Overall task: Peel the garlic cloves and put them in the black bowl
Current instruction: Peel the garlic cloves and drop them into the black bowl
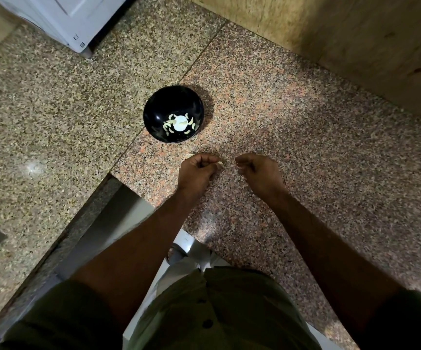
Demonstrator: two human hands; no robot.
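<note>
A black bowl [154, 107] stands on the speckled granite counter, with several peeled pale garlic cloves [169, 125] lying around a white spot at its bottom. Just in front of the bowl, my left hand [198, 170] is curled and pinches a small garlic clove [220, 163] whose pale tip shows at the fingertips. A short gap to the right, my right hand [257, 173] is curled too, pinching a thin pale scrap of garlic skin [237, 167]. Another pale bit [190, 155] peeks out above my left hand's knuckles.
The granite counter [305, 137] wraps around an inner corner, with its cut edge [108, 178] left of my left arm. A white appliance [63, 18] stands at the back left. A beige wall [356, 34] runs along the back right.
</note>
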